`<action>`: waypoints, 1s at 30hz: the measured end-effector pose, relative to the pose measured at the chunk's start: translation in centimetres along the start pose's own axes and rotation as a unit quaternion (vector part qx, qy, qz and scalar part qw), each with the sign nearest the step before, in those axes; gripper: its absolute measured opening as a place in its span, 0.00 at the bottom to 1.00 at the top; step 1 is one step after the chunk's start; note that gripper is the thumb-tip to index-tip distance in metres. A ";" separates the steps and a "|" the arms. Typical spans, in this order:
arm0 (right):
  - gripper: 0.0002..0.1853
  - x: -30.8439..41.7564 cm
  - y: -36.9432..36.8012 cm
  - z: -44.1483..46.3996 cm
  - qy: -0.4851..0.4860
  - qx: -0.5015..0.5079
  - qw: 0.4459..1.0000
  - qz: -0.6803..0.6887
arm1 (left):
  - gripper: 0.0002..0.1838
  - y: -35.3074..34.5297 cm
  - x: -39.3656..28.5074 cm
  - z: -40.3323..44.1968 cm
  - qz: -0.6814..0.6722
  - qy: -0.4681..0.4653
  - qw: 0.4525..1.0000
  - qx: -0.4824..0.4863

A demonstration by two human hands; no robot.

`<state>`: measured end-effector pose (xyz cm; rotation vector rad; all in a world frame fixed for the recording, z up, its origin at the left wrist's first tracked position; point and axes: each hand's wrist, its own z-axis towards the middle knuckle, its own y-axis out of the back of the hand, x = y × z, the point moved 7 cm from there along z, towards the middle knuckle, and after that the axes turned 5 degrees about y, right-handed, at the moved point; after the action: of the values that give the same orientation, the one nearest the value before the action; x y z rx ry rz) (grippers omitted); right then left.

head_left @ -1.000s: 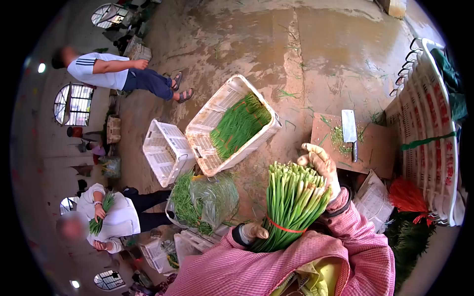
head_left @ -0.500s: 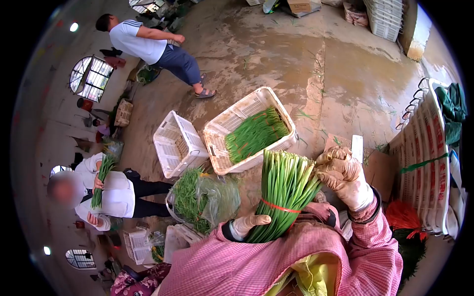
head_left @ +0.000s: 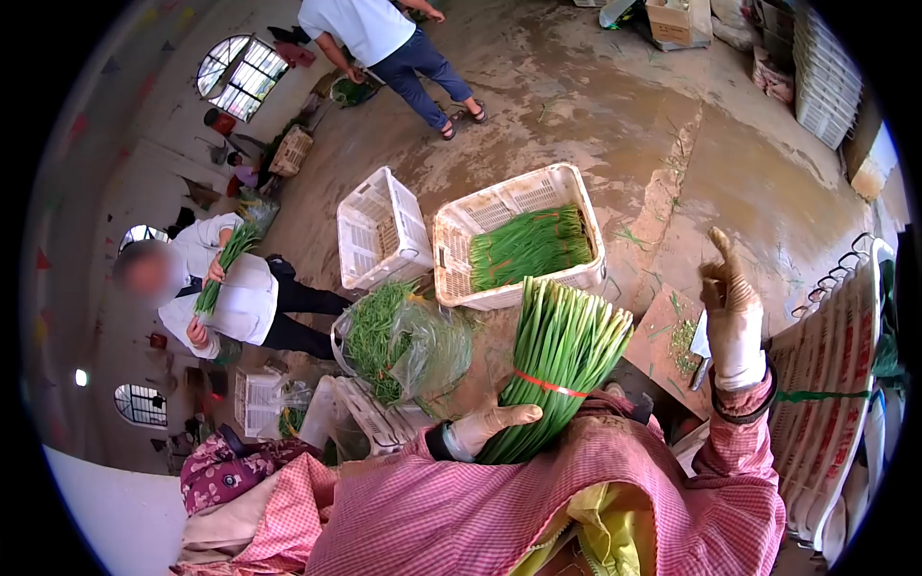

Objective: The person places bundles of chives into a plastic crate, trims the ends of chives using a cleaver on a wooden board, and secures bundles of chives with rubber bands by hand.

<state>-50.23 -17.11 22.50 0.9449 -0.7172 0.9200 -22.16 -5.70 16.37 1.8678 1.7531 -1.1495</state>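
- My left hand [head_left: 490, 428] is wrapped about the lower part of a bundle of green stalks [head_left: 574, 331], thumb laid across the near side; its fingers are hidden behind the stalks.
- The bundle leans against my pink sleeve, pale cut ends up and slightly fanned, with a red band [head_left: 549, 383] around it below the middle.
- My right hand [head_left: 734, 305] is raised well to the right of the bundle, touching nothing, fingers up and loosely spread (the glove on it looks rather soiled).
- I judge the step in hand to be holding an already banded bundle, the right hand free.
- Any next move would call for a firm left grip below the band, so the stalks stay even.
- Beyond the bundle, a white crate [head_left: 447, 252] holds more banded greens; behind my right hand, a knife [head_left: 702, 341] lies on a board [head_left: 657, 334].
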 end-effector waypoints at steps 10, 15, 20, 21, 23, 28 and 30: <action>0.05 3.0 -9.4 -1.8 -0.009 0.203 0.962 0.183 | 0.35 3.0 -1.4 0.2 0.012 -0.028 0.998 -0.051; 0.06 -0.9 -10.8 1.8 -0.177 -0.063 0.917 0.352 | 0.39 5.3 -3.5 -0.4 -0.044 -0.042 0.996 -0.058; 0.19 4.8 -15.6 -0.7 -0.087 0.252 0.935 0.232 | 0.39 7.3 -4.2 -0.5 -0.044 -0.086 0.992 -0.081; 0.22 4.6 -17.0 -1.2 -0.074 0.279 0.934 0.211 | 0.39 7.4 -4.3 -0.4 -0.046 -0.086 0.992 -0.080; 0.24 3.2 -18.6 -1.1 -0.094 0.300 0.905 0.286 | 0.37 6.2 -5.2 -0.2 -0.123 -0.108 0.986 0.024; 0.17 5.2 -17.8 0.8 -0.048 0.308 0.930 0.192 | 0.37 7.0 -3.9 0.0 -0.108 -0.094 0.989 0.040; 0.05 5.5 -18.0 0.9 -0.005 0.404 0.903 0.143 | 0.38 6.6 -3.9 -0.3 -0.093 -0.105 0.990 0.033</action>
<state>-31.89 -21.15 21.08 1.5969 -0.4765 1.5297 -15.51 -9.38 17.58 1.5765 1.8157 -1.4320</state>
